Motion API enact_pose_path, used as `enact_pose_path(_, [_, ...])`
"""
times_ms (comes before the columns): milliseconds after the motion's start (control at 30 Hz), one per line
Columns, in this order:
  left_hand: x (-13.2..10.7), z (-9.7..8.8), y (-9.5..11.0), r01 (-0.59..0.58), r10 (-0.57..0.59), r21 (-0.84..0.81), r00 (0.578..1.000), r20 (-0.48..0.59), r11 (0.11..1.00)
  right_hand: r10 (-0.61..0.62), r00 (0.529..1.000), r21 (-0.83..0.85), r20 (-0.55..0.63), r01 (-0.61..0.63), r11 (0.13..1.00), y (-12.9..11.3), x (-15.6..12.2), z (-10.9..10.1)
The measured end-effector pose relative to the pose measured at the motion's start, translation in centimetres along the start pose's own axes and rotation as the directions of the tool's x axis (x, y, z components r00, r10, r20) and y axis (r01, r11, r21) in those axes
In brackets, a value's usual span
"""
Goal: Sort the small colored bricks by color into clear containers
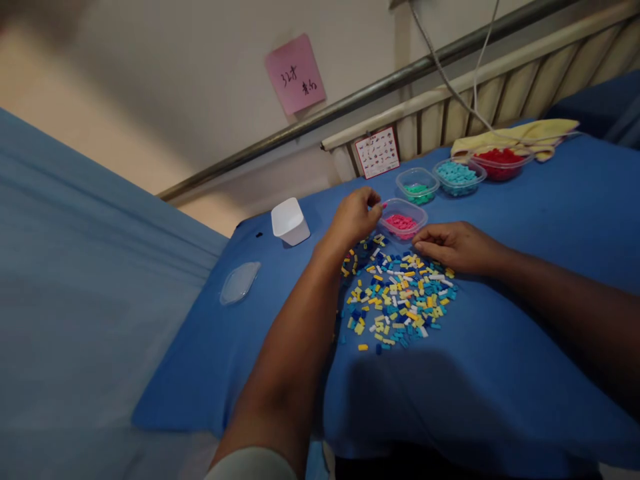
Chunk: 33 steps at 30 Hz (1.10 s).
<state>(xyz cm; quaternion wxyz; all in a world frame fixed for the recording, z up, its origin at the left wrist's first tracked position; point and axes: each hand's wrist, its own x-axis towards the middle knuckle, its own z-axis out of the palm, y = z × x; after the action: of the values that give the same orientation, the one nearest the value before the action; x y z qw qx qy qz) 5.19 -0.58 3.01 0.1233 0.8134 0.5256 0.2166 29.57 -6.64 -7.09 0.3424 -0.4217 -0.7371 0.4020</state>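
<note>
A heap of small coloured bricks [397, 297], yellow, white, blue and teal, lies on the blue cloth [500, 347]. My left hand [354, 217] is closed in a pinch on a tiny pink piece at the rim of a clear tub of pink bricks [403, 220]. My right hand [453, 245] rests at the heap's far right edge, fingers curled down onto the bricks; what they hold, if anything, is hidden.
Three more clear tubs stand behind: green [417, 185], light blue [459, 176], red [500, 163]. A white cup [290, 221] and a clear lid [240, 283] lie to the left. A yellow cloth [525, 133], a picture card [377, 152], a pink note [295, 73] and a radiator sit at the back.
</note>
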Motion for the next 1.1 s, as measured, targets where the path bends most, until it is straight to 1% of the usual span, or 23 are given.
enact_pose_path(67, [0.4, -0.2, -0.4, 0.011, -0.011, 0.002, 0.998, -0.055, 1.000, -0.001, 1.000, 0.027, 0.002, 0.001, 1.000, -0.2, 0.0, 0.0])
enact_pose_path(133, [-0.5, -1.1, -1.2, 0.022, -0.023, -0.012, 0.996, -0.085, 1.000, -0.011, 1.000, 0.029, 0.000, 0.011, 1.000, -0.3, 0.0, -0.1])
enact_pose_path(233, [-3.4, -3.5, -3.0, 0.051, -0.050, 0.006, 0.996, -0.078, 0.999, -0.011, 1.000, -0.020, 0.000, 0.011, 1.000, -0.1, 0.0, -0.2])
enact_pose_path(300, [-6.1, -5.4, -4.5, 0.125, -0.124, 0.033, 0.991, -0.053, 0.992, -0.017, 1.000, -0.057, -0.006, 0.017, 0.998, 0.2, -0.1, -0.2])
enact_pose_path(367, [-8.9, -7.2, -6.0, 0.214, -0.215, 0.038, 0.977, 0.015, 0.976, -0.022, 1.000, -0.068, -0.010, 0.022, 0.997, 0.5, -0.1, -0.1])
enact_pose_path(400, [-10.3, -7.9, -6.6, 0.246, -0.248, 0.035, 0.966, 0.069, 0.969, -0.020, 1.000, -0.068, -0.013, 0.020, 0.997, 0.6, -0.1, -0.1])
enact_pose_path(467, [-13.0, -8.9, -7.6, 0.295, -0.298, 0.044, 0.938, 0.175, 0.954, -0.013, 1.000, -0.066, -0.020, 0.012, 0.998, 0.6, -0.2, 0.1])
enact_pose_path(567, [-16.2, -9.0, -8.3, 0.353, -0.344, 0.020, 0.896, 0.280, 0.935, 0.009, 1.000, -0.084, -0.019, -0.010, 0.996, 0.5, -0.4, 0.2])
enact_pose_path(667, [-18.1, -8.3, -8.2, 0.391, -0.366, -0.003, 0.865, 0.345, 0.920, 0.041, 0.999, -0.129, -0.005, -0.041, 0.991, 0.7, -0.5, 0.0])
enact_pose_path(767, [-18.9, -7.7, -7.7, 0.388, -0.382, 0.061, 0.847, 0.369, 0.919, 0.052, 0.999, -0.167, 0.005, -0.051, 0.985, 1.1, -0.5, -0.3])
enact_pose_path(933, [-19.2, -7.6, -6.5, 0.404, -0.476, 0.269, 0.819, 0.320, 0.874, 0.061, 0.998, -0.175, 0.013, -0.057, 0.983, 1.4, -0.6, -0.3])
enact_pose_path(1000, [-19.4, -7.6, -6.2, 0.391, -0.471, 0.283, 0.822, 0.319, 0.876, 0.068, 0.998, -0.173, 0.010, -0.066, 0.983, 1.4, -0.6, -0.3])
enact_pose_path(1100, [-20.0, -7.4, -6.1, 0.367, -0.439, 0.262, 0.842, 0.314, 0.892, 0.078, 0.997, -0.167, 0.015, -0.075, 0.983, 1.4, -0.6, -0.3])
